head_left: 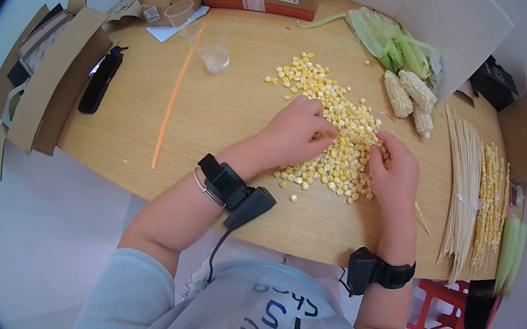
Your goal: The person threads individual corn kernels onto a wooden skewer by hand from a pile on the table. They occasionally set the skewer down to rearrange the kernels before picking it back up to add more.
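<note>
A loose pile of yellow and white corn kernels (352,120) is spread over the wooden table in front of me. My left hand (301,129) is over the pile's left side, thumb and fingers drawn together in a pinch. At the pile's right edge, my right hand (396,167) has its fingertips pressed together close to the kernels. Whatever either pinch holds is too small or hidden to make out. A thin pale stick with a pointed end (423,219) shows just right of my right wrist; the rest of it is hidden.
Bare corn cobs (417,92) and green husks (400,49) lie at the back right. Bundled wooden skewers (462,194) and kernel-threaded skewers (491,198) line the right side. Clear plastic cups (216,60), an orange strip (172,106) and open cardboard boxes (61,80) are leftward.
</note>
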The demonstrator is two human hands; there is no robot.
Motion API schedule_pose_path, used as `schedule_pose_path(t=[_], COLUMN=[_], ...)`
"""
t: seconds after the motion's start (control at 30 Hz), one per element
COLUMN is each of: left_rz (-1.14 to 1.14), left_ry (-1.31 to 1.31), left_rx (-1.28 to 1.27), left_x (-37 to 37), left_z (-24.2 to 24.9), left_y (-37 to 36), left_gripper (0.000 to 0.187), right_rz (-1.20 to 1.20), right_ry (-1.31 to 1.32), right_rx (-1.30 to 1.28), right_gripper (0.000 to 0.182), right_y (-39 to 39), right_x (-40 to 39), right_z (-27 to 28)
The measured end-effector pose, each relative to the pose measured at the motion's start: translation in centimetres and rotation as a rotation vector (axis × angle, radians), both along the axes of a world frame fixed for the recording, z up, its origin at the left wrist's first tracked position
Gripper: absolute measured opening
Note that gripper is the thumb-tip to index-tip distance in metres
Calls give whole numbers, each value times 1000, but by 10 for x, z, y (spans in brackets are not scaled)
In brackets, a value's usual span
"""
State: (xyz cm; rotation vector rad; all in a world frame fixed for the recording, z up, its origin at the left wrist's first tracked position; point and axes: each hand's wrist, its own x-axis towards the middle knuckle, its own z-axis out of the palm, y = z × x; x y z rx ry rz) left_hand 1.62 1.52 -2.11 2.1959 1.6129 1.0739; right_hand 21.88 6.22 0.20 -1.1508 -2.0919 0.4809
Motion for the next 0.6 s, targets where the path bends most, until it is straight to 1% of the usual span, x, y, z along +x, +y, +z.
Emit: schedule_pose_path(t=[0.23, 0.43, 0.6], left_rz=[21, 1, -22], left_ry=[24, 1, 5], left_rx=[-47, -16, -101], left_x=[3, 5, 3], left_z=[5, 0, 8], left_y=[-2, -2, -4], left_gripper=[16, 10, 11], right_rz=[16, 13, 14], right_ry=[-27, -22, -22], right_rx=[-15, -51, -54], right_gripper=[23, 23, 23], right_y=[2, 2, 2], right_x=[1, 1, 0], right_z=[-5, -5, -4])
